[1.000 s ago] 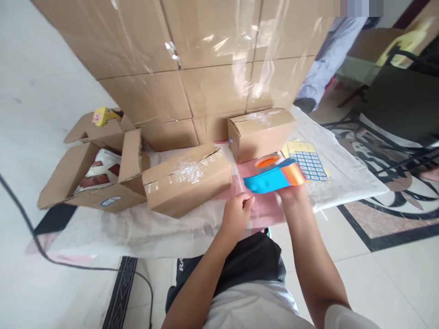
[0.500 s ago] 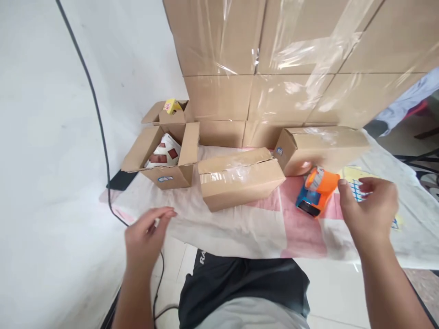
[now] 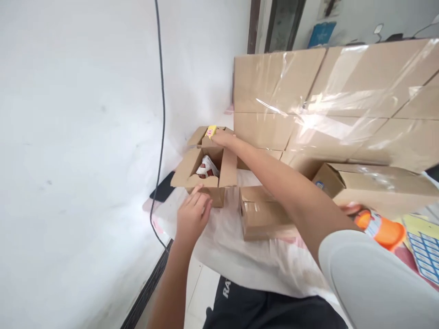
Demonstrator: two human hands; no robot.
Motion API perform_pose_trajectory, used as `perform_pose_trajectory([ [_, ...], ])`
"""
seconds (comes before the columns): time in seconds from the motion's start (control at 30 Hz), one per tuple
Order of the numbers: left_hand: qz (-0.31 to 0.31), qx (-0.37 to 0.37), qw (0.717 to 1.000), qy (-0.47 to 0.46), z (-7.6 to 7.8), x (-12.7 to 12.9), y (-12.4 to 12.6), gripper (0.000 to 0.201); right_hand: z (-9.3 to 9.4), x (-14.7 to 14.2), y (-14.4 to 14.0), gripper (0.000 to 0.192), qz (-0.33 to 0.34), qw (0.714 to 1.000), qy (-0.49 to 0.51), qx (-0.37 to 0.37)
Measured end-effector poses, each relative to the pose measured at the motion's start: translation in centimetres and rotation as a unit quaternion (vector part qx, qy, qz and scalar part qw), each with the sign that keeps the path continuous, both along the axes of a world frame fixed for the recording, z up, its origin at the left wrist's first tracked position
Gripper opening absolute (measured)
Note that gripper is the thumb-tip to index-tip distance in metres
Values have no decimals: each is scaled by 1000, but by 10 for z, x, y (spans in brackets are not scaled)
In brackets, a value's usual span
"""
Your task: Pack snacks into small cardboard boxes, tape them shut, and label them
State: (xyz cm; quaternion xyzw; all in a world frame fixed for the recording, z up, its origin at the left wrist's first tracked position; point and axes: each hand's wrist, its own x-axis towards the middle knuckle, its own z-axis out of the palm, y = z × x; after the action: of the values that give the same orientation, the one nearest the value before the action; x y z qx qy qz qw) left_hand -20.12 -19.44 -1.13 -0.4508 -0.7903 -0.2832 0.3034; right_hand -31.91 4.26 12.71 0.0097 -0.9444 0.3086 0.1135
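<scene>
My right arm, in a pale sleeve [image 3: 373, 274], stretches over the cloth-covered bench [image 3: 222, 237], its right hand [image 3: 224, 138] at one small, angular yellow piece [image 3: 211, 131] with a reddish print. The piece sits at the back flaps of one open cardboard carton [image 3: 215, 197]; those fingers are bent and partly hidden, and I cannot tell whether they have hold of it. My left hand [image 3: 194, 212] meets the carton's near flap, its fingers loosely bent and slightly parted; a grip on the cardboard cannot be made out. Inside lies one white packet [image 3: 207, 167] with red-brown patches. To the right stand two oblong closed cartons, the nearer carton [image 3: 265, 223] and the farther carton [image 3: 380, 194], smooth brown board under glossy clear tape. Beyond them rises a stack of cartons [image 3: 274, 82] wrapped in shiny film, too cut off to count. One orange dispenser [image 3: 387, 230] and one sheet of blue labels [image 3: 427, 253] are at right; one flat black slab [image 3: 163, 187] lies at left, near one thin dark cable [image 3: 162, 91].
</scene>
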Motion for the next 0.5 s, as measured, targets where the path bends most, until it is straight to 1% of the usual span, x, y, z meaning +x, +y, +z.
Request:
perform_pose_trajectory([
  [0.07,-20,36,998,-45,-3,-1,-2,9,-12,1,1,20,17,999,-18,22],
  [0.1,-25,68,996,-55,-3,-2,-2,10,-20,7,2,22,36,998,-29,36],
  [0.13,-19,110,992,-55,-4,-4,-2,10,-28,14,4,25,59,996,-36,50],
  [0.2,32,211,976,-53,-4,-10,0,13,-42,30,9,31,98,991,-39,77],
  [0.27,89,316,939,-104,-4,-20,6,18,-52,44,17,29,117,988,-26,95],
  [0.33,114,393,886,-217,-2,-30,13,25,-55,53,26,23,118,989,8,91],
  [0.4,127,430,840,-307,-1,-40,20,33,-56,55,34,24,101,991,56,68],
  [0.43,140,439,825,-326,0,-44,23,37,-56,54,38,26,79,992,82,56],
  [0.5,158,452,815,-326,1,-49,26,44,-58,48,42,35,18,993,114,36],
])
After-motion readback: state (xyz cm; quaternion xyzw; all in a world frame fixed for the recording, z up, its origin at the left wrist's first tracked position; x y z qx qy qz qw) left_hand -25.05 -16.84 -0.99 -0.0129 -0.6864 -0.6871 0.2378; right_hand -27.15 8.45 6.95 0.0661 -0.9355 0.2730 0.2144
